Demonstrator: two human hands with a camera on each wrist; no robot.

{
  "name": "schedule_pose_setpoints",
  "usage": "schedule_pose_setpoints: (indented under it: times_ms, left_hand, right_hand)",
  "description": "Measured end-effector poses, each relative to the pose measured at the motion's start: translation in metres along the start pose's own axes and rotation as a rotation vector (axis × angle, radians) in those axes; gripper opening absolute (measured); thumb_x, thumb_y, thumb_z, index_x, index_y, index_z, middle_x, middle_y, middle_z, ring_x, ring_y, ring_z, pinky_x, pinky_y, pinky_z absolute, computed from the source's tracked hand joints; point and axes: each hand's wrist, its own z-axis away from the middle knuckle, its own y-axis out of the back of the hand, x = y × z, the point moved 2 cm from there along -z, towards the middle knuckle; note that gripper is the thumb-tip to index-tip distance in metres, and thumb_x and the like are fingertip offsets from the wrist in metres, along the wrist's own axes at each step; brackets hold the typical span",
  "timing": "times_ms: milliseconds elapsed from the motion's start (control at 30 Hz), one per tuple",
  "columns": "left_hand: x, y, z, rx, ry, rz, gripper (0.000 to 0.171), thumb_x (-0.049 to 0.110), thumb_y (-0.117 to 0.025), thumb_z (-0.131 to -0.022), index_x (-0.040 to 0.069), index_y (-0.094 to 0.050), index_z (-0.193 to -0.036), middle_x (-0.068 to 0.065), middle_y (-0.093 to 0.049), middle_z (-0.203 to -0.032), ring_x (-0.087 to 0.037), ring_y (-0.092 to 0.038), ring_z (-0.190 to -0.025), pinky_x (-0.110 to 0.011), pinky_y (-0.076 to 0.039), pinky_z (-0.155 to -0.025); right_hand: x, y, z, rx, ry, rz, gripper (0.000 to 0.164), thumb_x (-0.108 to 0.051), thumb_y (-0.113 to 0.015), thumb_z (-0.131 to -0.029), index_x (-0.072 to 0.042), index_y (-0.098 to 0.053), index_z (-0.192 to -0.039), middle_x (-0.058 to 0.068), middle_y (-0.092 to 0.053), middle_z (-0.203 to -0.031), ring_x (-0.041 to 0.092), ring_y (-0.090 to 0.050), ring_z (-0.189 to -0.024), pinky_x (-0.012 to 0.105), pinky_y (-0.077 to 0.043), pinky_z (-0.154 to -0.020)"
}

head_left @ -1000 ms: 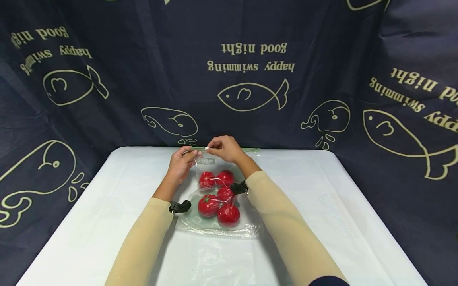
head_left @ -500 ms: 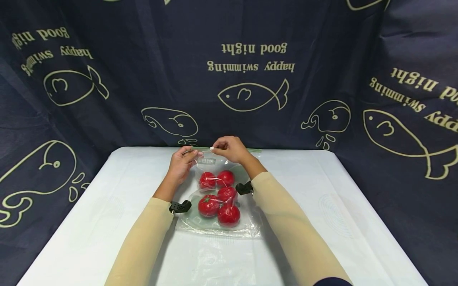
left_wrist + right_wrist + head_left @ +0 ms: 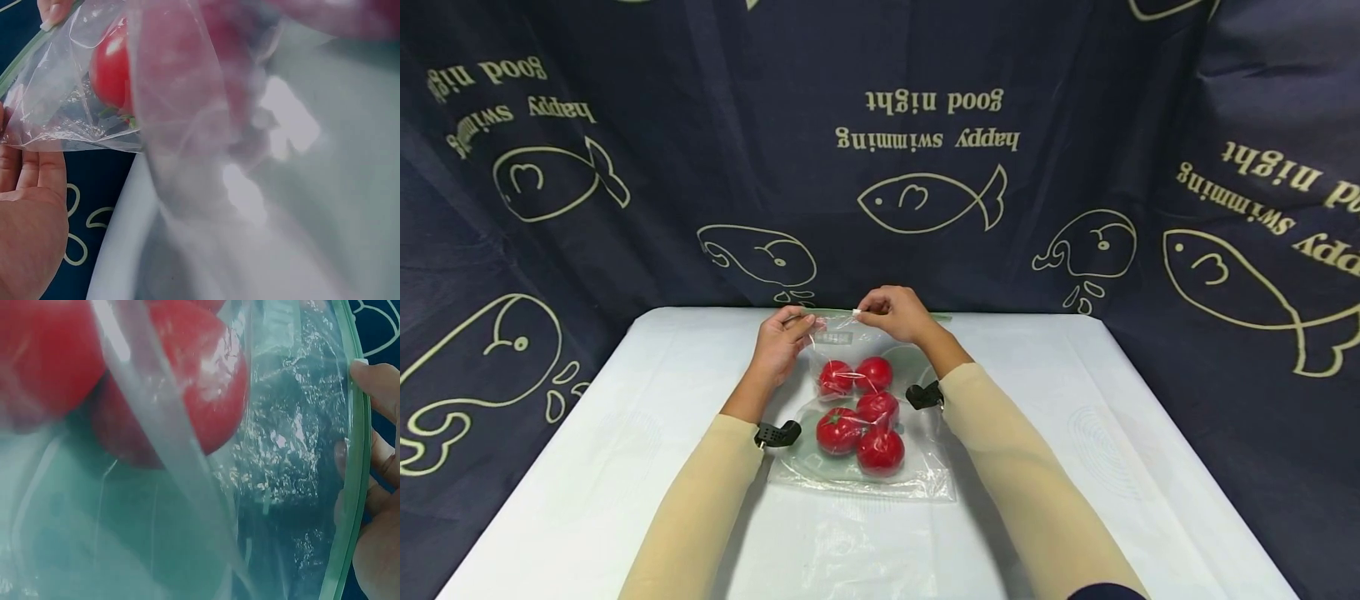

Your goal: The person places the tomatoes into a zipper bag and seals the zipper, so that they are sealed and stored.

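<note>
A clear zip bag lies on the white table with several red tomatoes inside it. Its mouth, edged by a green zip strip, faces the far edge. My left hand grips the mouth's left corner; in the left wrist view, fingers show behind the film. My right hand pinches the small white slider between thumb and forefinger, partway along the strip. Close up in the right wrist view, that thumb presses at the slider, while other fingers are seen through the film.
The white-covered table ends just beyond the bag's mouth. Behind it hangs a dark blue curtain printed with pale fish and lettering. Black wrist straps sit at both cuffs, the right one beside the bag.
My right hand has moved rightward along the green zip strip with the slider pinched. My left hand keeps its grip on the left corner. The tomatoes have barely shifted.
</note>
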Motion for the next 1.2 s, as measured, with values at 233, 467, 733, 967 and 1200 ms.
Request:
schedule_pose_setpoints:
  times_ms: [233, 467, 733, 967, 1200]
  left_hand:
    - [0.002, 0.0, 0.0, -0.012, -0.012, -0.007, 0.014, 0.001, -0.062, -0.1, 0.015, -0.065, -0.096, 0.006, -0.08, -0.088, -0.006, -0.076, -0.084, -0.021, -0.058, -0.073]
    - [0.003, 0.0, 0.001, -0.012, -0.009, 0.007, 0.015, 0.0, -0.062, -0.1, 0.015, -0.062, -0.097, 0.006, -0.079, -0.087, -0.008, -0.077, -0.082, -0.023, -0.059, -0.074]
    - [0.004, 0.001, 0.002, -0.011, -0.008, 0.006, 0.017, 0.0, -0.062, -0.1, 0.016, -0.063, -0.096, 0.005, -0.079, -0.087, -0.007, -0.076, -0.082, -0.022, -0.057, -0.071]
    - [0.005, 0.002, 0.003, -0.005, -0.018, -0.006, 0.018, -0.001, -0.061, -0.1, 0.017, -0.063, -0.096, 0.005, -0.079, -0.086, -0.006, -0.076, -0.081, -0.022, -0.057, -0.071]
    - [0.005, 0.004, 0.005, 0.007, -0.012, -0.022, 0.018, 0.0, -0.062, -0.1, 0.017, -0.063, -0.096, 0.006, -0.079, -0.086, -0.006, -0.075, -0.081, -0.023, -0.057, -0.072]
  right_hand:
    - [0.004, 0.006, 0.005, 0.003, 0.013, 0.0, 0.012, -0.025, -0.079, -0.092, -0.015, -0.079, -0.098, 0.002, -0.072, -0.09, 0.016, -0.064, -0.08, 0.029, -0.052, -0.073]
    - [0.007, 0.014, 0.012, 0.01, -0.003, -0.005, 0.011, -0.024, -0.079, -0.091, -0.014, -0.079, -0.098, 0.004, -0.072, -0.093, 0.018, -0.064, -0.082, 0.029, -0.052, -0.075]
    - [0.018, 0.023, 0.02, 0.015, -0.027, 0.02, 0.011, -0.025, -0.078, -0.092, -0.016, -0.079, -0.099, 0.003, -0.07, -0.094, 0.018, -0.062, -0.083, 0.031, -0.051, -0.076]
    - [0.024, 0.03, 0.026, 0.009, -0.054, 0.012, 0.012, -0.026, -0.077, -0.093, -0.016, -0.079, -0.1, 0.003, -0.069, -0.095, 0.02, -0.06, -0.085, 0.033, -0.051, -0.077]
    - [0.028, 0.037, 0.032, 0.017, -0.024, 0.032, 0.013, -0.025, -0.078, -0.092, -0.015, -0.079, -0.1, 0.005, -0.07, -0.096, 0.021, -0.062, -0.087, 0.036, -0.052, -0.08]
